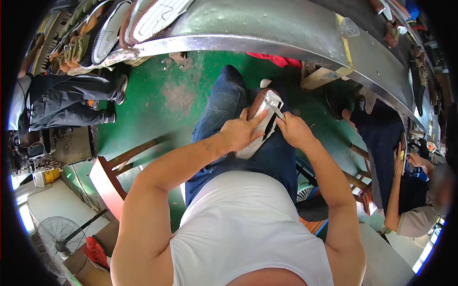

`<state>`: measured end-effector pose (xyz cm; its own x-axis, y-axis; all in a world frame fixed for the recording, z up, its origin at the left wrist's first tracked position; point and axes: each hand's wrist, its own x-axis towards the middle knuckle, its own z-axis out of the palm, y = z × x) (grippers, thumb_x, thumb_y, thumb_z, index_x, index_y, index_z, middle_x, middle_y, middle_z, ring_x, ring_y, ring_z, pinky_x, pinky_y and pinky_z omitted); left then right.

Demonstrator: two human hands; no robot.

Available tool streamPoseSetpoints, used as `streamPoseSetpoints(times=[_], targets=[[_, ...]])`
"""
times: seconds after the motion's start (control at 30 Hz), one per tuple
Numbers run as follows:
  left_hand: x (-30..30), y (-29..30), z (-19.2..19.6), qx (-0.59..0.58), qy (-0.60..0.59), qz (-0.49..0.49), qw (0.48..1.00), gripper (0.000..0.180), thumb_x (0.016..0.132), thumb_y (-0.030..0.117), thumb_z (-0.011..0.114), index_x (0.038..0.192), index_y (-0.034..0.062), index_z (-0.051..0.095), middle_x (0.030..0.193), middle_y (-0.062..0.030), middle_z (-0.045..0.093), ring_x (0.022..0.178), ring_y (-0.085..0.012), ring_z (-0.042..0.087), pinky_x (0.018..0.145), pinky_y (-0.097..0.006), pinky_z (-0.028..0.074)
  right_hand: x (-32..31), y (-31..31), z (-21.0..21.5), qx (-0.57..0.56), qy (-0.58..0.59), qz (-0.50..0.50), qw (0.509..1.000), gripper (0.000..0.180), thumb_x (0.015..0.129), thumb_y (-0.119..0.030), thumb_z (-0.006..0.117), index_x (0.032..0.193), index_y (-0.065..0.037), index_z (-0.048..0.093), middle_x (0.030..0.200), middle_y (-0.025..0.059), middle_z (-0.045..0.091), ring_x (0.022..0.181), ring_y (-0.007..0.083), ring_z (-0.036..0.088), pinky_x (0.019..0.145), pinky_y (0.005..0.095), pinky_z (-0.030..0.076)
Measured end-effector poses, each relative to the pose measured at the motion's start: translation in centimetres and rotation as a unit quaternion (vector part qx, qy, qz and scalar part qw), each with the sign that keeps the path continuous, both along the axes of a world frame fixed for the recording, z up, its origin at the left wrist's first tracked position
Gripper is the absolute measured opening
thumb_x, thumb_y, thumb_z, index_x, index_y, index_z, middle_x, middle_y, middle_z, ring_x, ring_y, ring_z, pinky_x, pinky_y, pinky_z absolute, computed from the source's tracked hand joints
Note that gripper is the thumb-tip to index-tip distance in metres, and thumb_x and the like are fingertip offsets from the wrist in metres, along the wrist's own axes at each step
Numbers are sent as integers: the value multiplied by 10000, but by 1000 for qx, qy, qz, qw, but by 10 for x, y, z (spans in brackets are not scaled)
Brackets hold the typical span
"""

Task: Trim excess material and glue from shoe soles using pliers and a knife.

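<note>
A shoe (245, 152) lies slanting across my lap, its pale underside up and brown upper showing along the left edge near the toe. My left hand (238, 132) grips it from the left, thumb and fingers pressed on its sides. My right hand (295, 129) is closed round a slim silver metal hand tool (274, 106), whose far end rests on the toe part of the shoe. The tool's handle is mostly hidden in my fist, so its exact kind is unclear.
Ahead stands a metal-topped bench (229, 24) with several shoes (160, 19) at its left and a clear plastic cup (348, 27). Co-workers sit or stand at left (71, 100) and right (415, 190). A wooden stool (109, 178) and a fan (59, 245) are at left.
</note>
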<state>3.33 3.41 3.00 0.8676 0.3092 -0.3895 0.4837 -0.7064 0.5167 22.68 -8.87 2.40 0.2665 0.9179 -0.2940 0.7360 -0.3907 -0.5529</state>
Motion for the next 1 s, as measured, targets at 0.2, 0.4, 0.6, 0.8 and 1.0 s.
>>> streamPoseSetpoints(times=[0.2, 0.4, 0.6, 0.8, 1.0], targets=[[-32, -34, -37, -144, -154, 284, 935, 712, 927, 234, 636, 1479, -74, 308, 1366, -308, 530, 1194, -401, 599, 1017, -377, 471, -19, -20, 19, 101, 106, -26, 989, 392, 1001, -369, 515, 941, 16, 559, 821, 276, 635, 804, 474, 622, 721, 530, 484], [-42, -14, 4, -259, 11, 160, 953, 1054, 794, 191, 762, 1589, 131, 73, 1289, -295, 584, 1171, -412, 599, 1034, -400, 449, -20, -53, 3, 16, 218, -85, 972, 294, 987, -277, 557, 996, 16, 590, 806, 159, 677, 701, 302, 666, 665, 403, 522], [-34, 27, 75, -88, -212, 143, 963, 783, 778, 161, 787, 1417, 51, 348, 1069, -243, 688, 979, -404, 686, 865, -424, 544, -60, -109, -39, 239, 352, -304, 852, 232, 979, -181, 592, 1110, 9, 583, 892, 41, 645, 790, 120, 607, 728, 284, 500], [37, 42, 94, -236, -437, 228, 838, 522, 802, 163, 819, 1188, -24, 521, 1004, -145, 695, 911, -175, 676, 817, -326, 543, -43, -109, -30, 193, 295, -266, 897, 245, 991, -214, 568, 1099, 6, 581, 848, 53, 642, 767, 133, 614, 716, 287, 501], [58, 53, -40, -462, -79, 373, 801, 612, 1006, 544, 486, 1225, -7, 636, 1091, -125, 695, 1034, -183, 635, 921, -357, 487, -20, -96, 25, 23, 243, -122, 962, 306, 922, -136, 604, 1183, 22, 578, 877, 166, 681, 807, 280, 688, 750, 367, 528]])
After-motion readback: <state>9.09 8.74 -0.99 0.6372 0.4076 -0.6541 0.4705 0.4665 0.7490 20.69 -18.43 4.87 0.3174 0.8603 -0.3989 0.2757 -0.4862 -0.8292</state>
